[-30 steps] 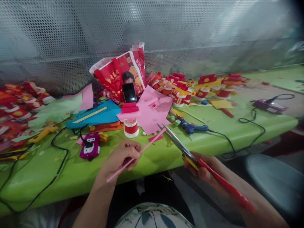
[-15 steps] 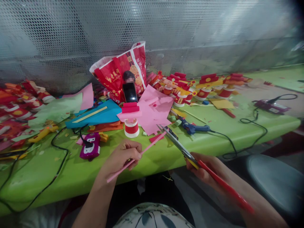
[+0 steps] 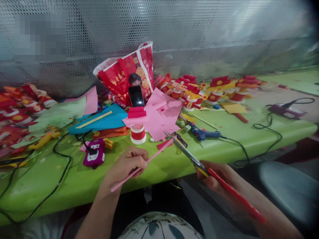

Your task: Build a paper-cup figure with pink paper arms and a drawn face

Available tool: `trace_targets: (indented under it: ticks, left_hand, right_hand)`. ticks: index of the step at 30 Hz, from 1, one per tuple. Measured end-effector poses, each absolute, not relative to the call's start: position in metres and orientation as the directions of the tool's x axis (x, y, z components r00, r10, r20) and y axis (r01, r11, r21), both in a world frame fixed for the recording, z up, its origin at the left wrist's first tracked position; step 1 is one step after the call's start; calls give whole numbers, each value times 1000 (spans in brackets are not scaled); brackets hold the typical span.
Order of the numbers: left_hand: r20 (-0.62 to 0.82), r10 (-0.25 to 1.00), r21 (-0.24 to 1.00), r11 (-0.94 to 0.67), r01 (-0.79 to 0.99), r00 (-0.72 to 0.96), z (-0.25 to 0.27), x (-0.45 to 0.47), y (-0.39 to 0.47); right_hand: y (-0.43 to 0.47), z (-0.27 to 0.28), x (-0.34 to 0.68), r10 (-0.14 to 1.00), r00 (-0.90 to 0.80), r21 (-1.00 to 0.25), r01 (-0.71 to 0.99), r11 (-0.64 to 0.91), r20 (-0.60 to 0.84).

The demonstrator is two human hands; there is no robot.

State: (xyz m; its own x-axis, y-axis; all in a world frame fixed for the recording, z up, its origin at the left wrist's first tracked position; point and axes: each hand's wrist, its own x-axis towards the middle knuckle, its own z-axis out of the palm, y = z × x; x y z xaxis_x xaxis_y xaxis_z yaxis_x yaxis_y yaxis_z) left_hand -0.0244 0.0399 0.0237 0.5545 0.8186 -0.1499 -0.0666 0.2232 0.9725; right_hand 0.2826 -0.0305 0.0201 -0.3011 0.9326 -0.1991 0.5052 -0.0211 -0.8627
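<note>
A thin pink strip (image 3: pixel 161 150) is pinched in the left hand (image 3: pixel 131 162), slanting above the near edge of the counter (image 3: pixel 82 186). Scissors (image 3: pixel 191 156) (red-handled, blades slightly parted) are gripped in the right hand (image 3: pixel 215 174), with their tips near the strip's upper end. Beyond the left hand, 1 white-and-red cup (image 3: pixel 138 135) is set upright on the counter, beside a pink sheet (image 3: pixel 159 122). A blue glue gun (image 3: pixel 202 133) is laid farther right.

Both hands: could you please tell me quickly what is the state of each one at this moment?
Left hand: closed, holding a thin pink strip.
Right hand: closed, holding red-handled scissors.
</note>
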Motion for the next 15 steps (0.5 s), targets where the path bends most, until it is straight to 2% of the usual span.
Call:
trace_targets:
  ticks: [12, 15]
  left_hand:
    - [-143, 815, 980, 196, -36, 561, 24, -26, 40]
    - [-144, 810, 978, 202, -41, 568, 23, -27, 41]
  right_hand:
    - [-29, 19, 284, 932, -301, -872, 489, -33, -204]
    - [-29, 21, 280, 946, -249, -878, 473, -70, -209]
